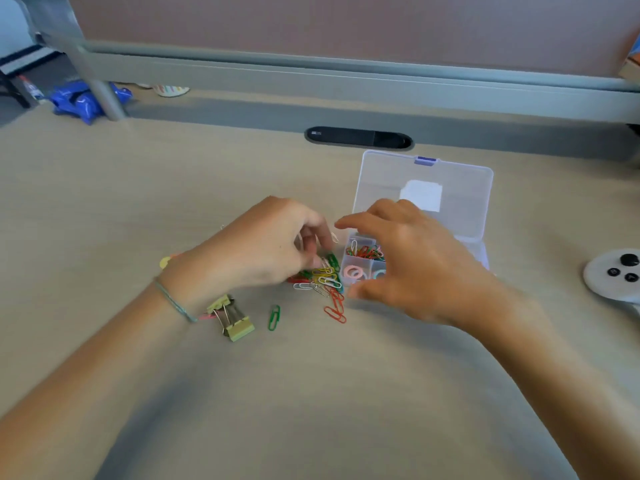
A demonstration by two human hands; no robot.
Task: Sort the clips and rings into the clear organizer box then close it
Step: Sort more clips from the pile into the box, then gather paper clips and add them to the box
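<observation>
The clear organizer box [426, 188] stands open on the desk, its lid tilted back. One compartment holds coloured paper clips [363, 251], another a pink ring [353, 273]. A loose pile of coloured paper clips [325, 277] lies just left of the box. My left hand [270, 244] is over this pile, fingers pinched on a few clips. My right hand [412, 258] hovers over the box's front, fingers spread, holding nothing. Two yellow-green binder clips [232, 318] and a single green paper clip [274, 317] lie nearer me. A yellow ring [165, 262] peeks out behind my left wrist.
A white round controller with black buttons [616, 275] sits at the right edge. A black cable slot [358, 137] is set in the desk behind the box. A blue bag [83, 100] lies far left by a grey divider post.
</observation>
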